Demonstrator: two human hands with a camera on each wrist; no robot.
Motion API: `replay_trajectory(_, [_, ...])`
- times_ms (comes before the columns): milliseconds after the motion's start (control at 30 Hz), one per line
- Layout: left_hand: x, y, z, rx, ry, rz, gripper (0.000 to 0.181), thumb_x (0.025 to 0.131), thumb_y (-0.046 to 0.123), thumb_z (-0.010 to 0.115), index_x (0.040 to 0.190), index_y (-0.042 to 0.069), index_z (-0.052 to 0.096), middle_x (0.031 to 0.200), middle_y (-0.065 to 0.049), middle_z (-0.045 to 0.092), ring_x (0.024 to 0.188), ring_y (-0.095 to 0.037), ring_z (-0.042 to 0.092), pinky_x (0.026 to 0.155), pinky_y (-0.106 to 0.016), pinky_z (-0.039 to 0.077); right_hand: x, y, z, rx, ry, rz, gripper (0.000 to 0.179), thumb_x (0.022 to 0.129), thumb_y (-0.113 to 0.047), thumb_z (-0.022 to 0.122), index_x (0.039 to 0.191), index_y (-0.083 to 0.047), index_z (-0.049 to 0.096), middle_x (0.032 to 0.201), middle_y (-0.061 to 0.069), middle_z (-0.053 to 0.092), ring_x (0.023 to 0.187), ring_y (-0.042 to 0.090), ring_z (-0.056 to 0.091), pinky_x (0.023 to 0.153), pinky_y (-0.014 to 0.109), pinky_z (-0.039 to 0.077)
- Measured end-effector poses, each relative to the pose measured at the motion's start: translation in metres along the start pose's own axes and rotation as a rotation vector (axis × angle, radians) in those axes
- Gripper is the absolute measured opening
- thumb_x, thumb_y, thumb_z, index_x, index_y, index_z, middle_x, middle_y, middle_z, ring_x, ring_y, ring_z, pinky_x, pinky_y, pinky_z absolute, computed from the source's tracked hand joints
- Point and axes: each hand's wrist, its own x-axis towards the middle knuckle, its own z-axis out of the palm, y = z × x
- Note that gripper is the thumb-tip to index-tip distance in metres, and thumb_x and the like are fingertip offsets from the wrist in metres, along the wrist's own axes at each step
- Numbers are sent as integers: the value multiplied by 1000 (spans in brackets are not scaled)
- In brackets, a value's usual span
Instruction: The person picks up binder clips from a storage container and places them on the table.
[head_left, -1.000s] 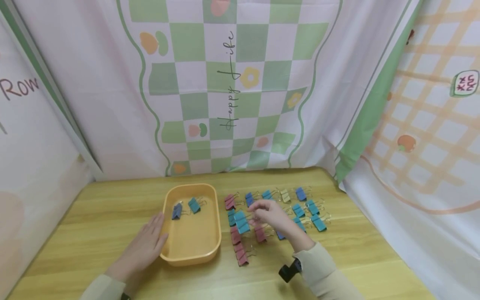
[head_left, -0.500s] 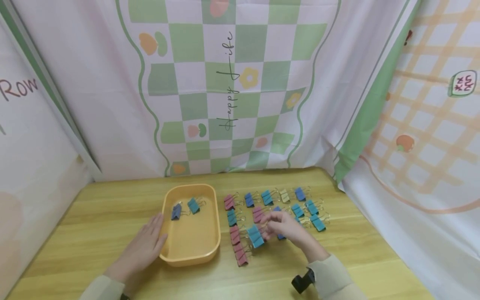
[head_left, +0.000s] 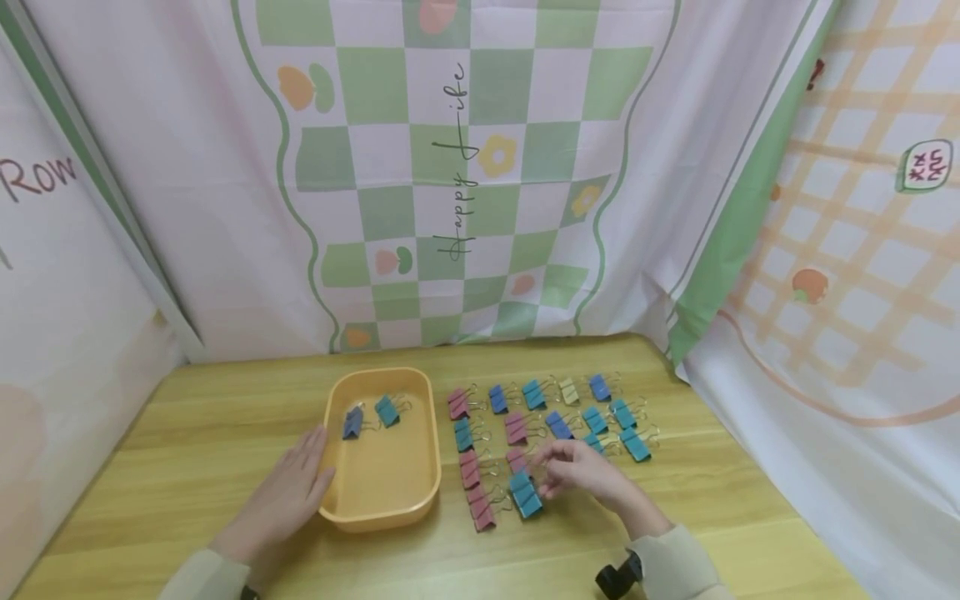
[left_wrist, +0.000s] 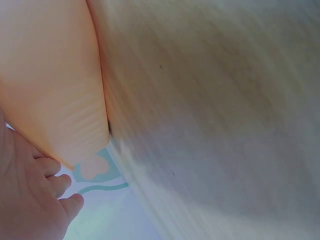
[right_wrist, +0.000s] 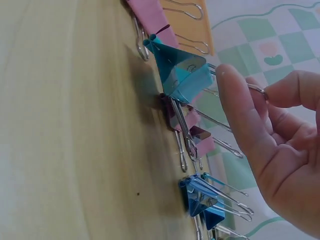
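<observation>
A teal binder clip [head_left: 525, 493] hangs close over the table near the front of the clip rows. My right hand [head_left: 581, 475] pinches it by one wire handle between thumb and finger, clearest in the right wrist view, where the teal clip [right_wrist: 187, 80] tilts near pink ones. My left hand [head_left: 288, 483] rests with fairly straight fingers along the left side of the yellow plastic tray [head_left: 381, 523]. Inside the tray lie a blue binder clip [head_left: 353, 423] and another teal binder clip [head_left: 387, 410]. In the left wrist view, fingers [left_wrist: 59, 185] lie along the tray wall [left_wrist: 55, 100].
Right of the tray, several pink, blue and teal binder clips lie in rough rows; a pink clip [head_left: 482, 510] is nearest the front. A pale yellow clip [head_left: 569, 392] sits in the back row. Behind the wooden table [head_left: 240, 392] hangs a checked curtain [head_left: 450, 200].
My right hand has carried the teal clip toward the front and slightly right, and lowered it, uncovering clips behind. The left hand and tray have stayed in place.
</observation>
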Motion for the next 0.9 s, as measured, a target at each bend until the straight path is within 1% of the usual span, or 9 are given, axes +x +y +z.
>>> replay_trajectory(200, [0,-1,2,9,-10,-9,58,100,28,33,141,-11,17,147,-26,15,133,-41,16,106,-54,17,-2,3,2,18,-24,24,28,90,0,45,111,17,50,83,19,60,75,32,63,70,43,54])
replay_trajectory(267, [0,-2,2,13,-16,-14,58,101,29,32,141,-10,17,147,-25,15,133,-41,15,106,-54,17,-2,3,2,23,-26,31,28,89,0,46,111,17,50,81,17,59,75,32,63,70,43,54])
replay_trajectory(333, [1,-2,2,6,-9,-10,58,100,28,33,141,-11,18,147,-25,15,133,-41,16,106,-54,17,-2,3,2,22,-27,34,29,88,0,46,111,17,50,79,16,59,75,33,63,71,43,54])
replay_trajectory(700, [1,-1,0,-7,-22,-17,58,101,29,33,141,-11,17,147,-25,15,134,-41,14,106,-54,16,-4,1,0,-74,-49,33,29,87,0,47,112,15,51,82,18,60,77,36,62,69,43,55])
replay_trajectory(833, [1,-2,1,2,-19,-17,58,101,29,32,141,-11,18,147,-25,15,133,-41,15,106,-54,16,-4,0,-4,-133,-50,4,28,90,-3,48,112,13,52,84,20,60,76,36,61,67,44,54])
replay_trajectory(900, [1,-2,1,8,-17,-17,59,101,29,32,141,-11,18,147,-25,15,133,-41,15,106,-54,16,-4,-3,-8,-171,-41,-12,28,91,-6,48,112,13,52,86,19,61,76,34,61,66,44,54])
